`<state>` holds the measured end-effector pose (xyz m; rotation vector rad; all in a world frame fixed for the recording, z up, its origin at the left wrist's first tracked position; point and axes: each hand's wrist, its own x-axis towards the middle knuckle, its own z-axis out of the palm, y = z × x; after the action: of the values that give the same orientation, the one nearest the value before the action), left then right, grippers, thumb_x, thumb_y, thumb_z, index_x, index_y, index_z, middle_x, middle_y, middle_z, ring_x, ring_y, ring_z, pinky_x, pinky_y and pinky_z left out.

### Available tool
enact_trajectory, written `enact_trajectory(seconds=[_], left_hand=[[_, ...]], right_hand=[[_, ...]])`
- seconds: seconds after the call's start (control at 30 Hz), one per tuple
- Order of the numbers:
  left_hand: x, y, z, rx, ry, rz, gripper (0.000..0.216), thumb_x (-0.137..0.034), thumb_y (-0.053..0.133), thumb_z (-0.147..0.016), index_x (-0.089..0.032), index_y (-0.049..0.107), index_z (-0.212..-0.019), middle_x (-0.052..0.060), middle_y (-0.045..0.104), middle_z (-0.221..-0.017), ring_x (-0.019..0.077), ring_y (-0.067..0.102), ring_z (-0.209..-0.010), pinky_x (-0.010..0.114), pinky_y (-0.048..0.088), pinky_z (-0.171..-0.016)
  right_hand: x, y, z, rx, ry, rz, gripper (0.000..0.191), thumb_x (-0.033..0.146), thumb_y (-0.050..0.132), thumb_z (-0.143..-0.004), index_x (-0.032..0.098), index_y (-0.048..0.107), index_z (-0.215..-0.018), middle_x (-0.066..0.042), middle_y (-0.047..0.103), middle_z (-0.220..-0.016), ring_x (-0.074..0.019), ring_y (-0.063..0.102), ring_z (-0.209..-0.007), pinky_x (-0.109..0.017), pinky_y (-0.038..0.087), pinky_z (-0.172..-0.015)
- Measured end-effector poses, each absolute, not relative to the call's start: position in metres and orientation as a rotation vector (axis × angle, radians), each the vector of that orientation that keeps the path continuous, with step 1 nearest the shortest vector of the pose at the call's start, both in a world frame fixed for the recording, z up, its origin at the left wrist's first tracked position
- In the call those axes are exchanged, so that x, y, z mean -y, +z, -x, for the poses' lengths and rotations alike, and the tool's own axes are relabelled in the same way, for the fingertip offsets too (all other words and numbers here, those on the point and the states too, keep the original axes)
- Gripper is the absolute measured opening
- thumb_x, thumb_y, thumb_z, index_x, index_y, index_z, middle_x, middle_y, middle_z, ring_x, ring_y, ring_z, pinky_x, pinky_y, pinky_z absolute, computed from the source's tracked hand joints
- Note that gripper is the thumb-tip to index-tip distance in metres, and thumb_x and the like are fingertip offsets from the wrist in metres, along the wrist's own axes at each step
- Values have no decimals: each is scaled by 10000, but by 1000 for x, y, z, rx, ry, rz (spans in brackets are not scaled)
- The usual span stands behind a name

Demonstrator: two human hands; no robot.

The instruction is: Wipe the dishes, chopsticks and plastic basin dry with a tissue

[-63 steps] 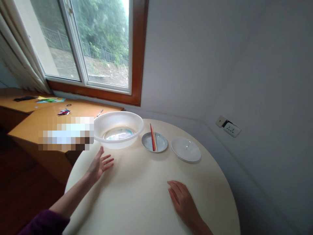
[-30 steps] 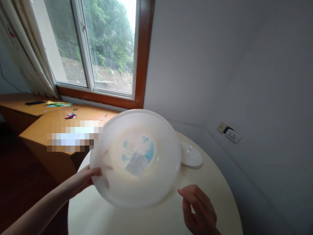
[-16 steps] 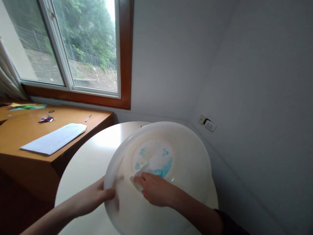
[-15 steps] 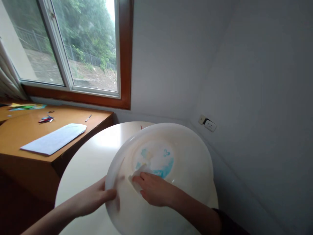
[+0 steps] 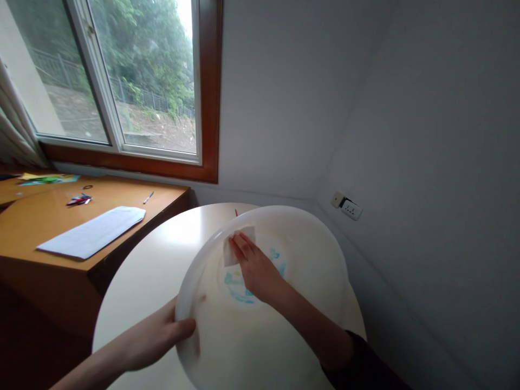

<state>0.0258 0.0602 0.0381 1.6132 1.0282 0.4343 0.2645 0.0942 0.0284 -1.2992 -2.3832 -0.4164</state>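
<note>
A large translucent white plastic basin (image 5: 317, 281) is tilted over the round white table (image 5: 142, 271), its inside facing me. Blue printed decoration (image 5: 239, 292) shows on the basin's bottom. My left hand (image 5: 170, 330) grips the basin's left rim, thumb inside and the fingers showing dimly through the wall behind. Inside the basin, my right hand (image 5: 255, 265) presses a white wipe (image 5: 239, 246) flat against the upper left of the inner wall, fingers closed over it. Part of the printed decoration is covered by my right hand.
A wooden desk (image 5: 24, 227) on the left bears a folded white paper (image 5: 93, 233), a pen (image 5: 148, 197) and a small heap of pens (image 5: 80, 200). Behind are a window (image 5: 142, 81) and a wall socket (image 5: 351, 209). A thin red item (image 5: 236, 213) lies behind the basin.
My right hand has moved up with the wipe, from the lower left of the basin's bottom to the upper left wall. My left hand keeps its hold on the rim.
</note>
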Motion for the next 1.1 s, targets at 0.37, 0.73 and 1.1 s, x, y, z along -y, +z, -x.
enact_trajectory(seconds=[0.37,0.73,1.1], left_hand=[[-54,55,-20,-1108,465,-1695,596,-571,533,-682,-253,571,-1185,60,667,-1100,325,553,-1066,416,461,-890],[-53,61,-29,-1112,508,-1642,617,-568,570,-655,-232,589,-1173,54,678,-1082,324,568,-1057,399,472,-885],[-51,58,-26,-1110,557,-1608,602,-595,576,-644,-236,622,-1126,64,651,-1136,329,552,-1083,408,454,-907]], right_hand=[[-97,-5,-319,1927,-445,1689,746,37,319,-811,67,-150,-1391,-174,79,-1484,-294,107,-1355,-463,239,-1090],[-80,-5,-253,2639,-338,1071,669,22,365,-742,-10,176,-1383,-175,195,-1461,-247,49,-1365,-469,149,-1105],[-112,4,-300,1917,-440,1438,712,19,284,-826,125,-113,-1407,-125,23,-1497,-238,45,-1366,-463,247,-1087]])
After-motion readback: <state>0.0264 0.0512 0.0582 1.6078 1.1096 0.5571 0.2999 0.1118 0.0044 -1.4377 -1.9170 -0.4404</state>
